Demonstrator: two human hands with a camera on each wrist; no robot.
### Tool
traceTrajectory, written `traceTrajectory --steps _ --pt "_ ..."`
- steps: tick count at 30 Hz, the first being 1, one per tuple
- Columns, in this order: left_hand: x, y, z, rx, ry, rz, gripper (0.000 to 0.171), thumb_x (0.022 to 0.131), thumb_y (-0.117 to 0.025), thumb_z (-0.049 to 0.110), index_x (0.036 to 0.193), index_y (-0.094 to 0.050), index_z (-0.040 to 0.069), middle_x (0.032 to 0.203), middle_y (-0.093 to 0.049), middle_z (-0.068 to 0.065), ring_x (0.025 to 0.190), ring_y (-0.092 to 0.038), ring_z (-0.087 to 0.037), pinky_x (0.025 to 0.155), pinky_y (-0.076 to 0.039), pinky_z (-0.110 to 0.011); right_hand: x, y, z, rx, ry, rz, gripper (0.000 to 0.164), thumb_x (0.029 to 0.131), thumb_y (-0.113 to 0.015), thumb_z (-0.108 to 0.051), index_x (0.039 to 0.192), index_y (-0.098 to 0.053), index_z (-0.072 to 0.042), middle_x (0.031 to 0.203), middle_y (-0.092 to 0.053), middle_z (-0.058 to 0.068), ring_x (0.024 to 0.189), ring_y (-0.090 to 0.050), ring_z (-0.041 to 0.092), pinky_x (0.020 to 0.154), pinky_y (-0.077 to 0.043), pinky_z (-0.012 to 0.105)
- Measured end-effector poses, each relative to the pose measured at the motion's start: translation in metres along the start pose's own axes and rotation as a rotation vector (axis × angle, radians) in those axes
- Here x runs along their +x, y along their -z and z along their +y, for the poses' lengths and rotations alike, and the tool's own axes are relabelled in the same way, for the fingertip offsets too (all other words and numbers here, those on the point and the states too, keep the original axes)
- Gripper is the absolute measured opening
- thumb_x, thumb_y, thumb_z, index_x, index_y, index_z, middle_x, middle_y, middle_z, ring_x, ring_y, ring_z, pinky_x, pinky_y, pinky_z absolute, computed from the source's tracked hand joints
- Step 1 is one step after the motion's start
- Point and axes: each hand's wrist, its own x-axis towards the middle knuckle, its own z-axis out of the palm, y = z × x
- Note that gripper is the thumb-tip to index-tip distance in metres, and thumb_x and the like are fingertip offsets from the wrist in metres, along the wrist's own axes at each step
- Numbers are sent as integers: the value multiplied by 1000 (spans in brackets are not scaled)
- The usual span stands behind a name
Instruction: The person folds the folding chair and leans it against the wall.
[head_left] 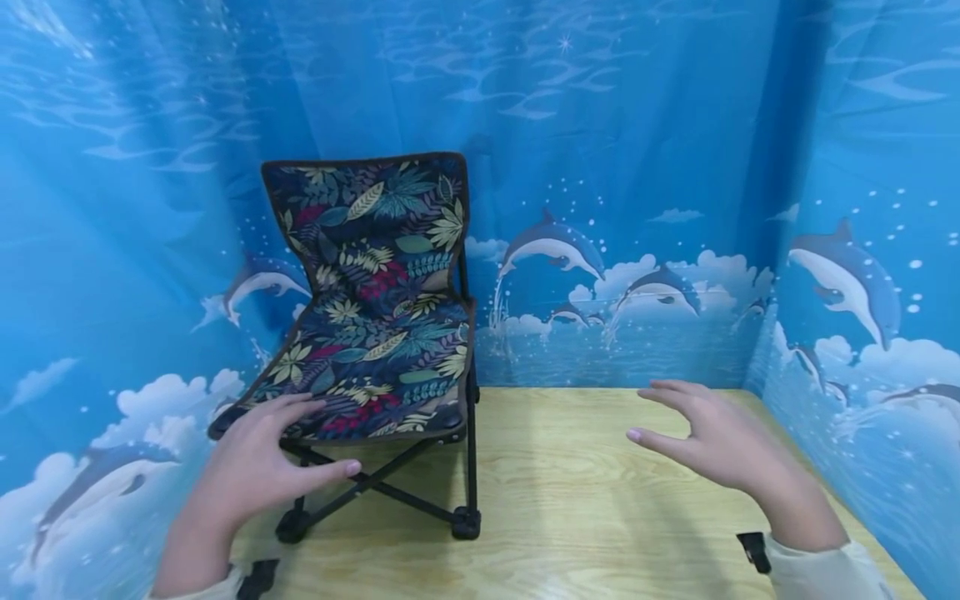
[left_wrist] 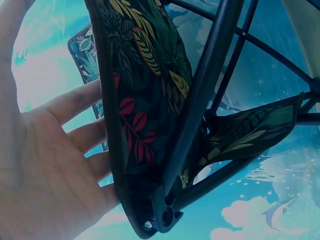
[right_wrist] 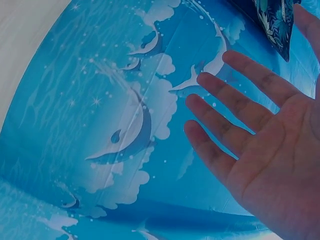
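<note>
A folding camp chair [head_left: 375, 342] stands unfolded on the left, its dark fabric printed with leaves. Over the front left corner of its seat is my left hand [head_left: 258, 458], fingers extended and thumb spread away. In the left wrist view the fingertips of that hand [left_wrist: 50, 170] pass behind the edge of the seat fabric [left_wrist: 145, 95]; whether they touch it I cannot tell. My right hand [head_left: 708, 433] hangs in the air to the right of the chair, holding nothing. Its fingers are spread and nearly straight in the right wrist view.
Black crossed legs [head_left: 375, 479] with a plastic foot [head_left: 466, 523] support the chair at the front. Beneath lies a light wood-grain floor [head_left: 555, 500]. Blue curtains [head_left: 637, 125] printed with dolphins and clouds stand behind and at both sides, close to the chair's back.
</note>
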Motion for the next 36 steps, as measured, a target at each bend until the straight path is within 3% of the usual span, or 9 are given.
traceTrajectory --steps 8,17,28,36 --pt "-1 0 -10 -17 -8 44 102 71 -79 84 142 -67 11 154 -56 -26 140 -47 -56 108 -35 -81 6 -8 -12 45 2 -3 79 96 -59 -75 149 -62 -17 158 -54 19 144 -49 51 106 -45 74" --pt "-2 0 -17 -33 -21 103 97 70 -82 80 135 -72 10 149 -59 -27 138 -47 -56 113 -25 -81 13 -16 -24 50 12 -2 80 95 -58 -78 149 -62 -19 159 -53 17 145 -49 50 106 -46 74" --pt "-3 -2 -26 -68 -40 193 84 71 -88 71 126 -76 10 140 -65 -25 131 -52 -54 106 -35 -79 21 -23 -39 82 36 -10 78 95 -59 -76 150 -62 -21 160 -53 14 147 -48 47 109 -45 73" --pt "-3 -3 -32 -77 -29 187 80 72 -89 69 127 -76 11 141 -65 -25 131 -52 -54 104 -34 -80 26 -27 -49 86 59 11 77 94 -59 -78 150 -62 -24 159 -55 11 147 -49 45 110 -44 73"
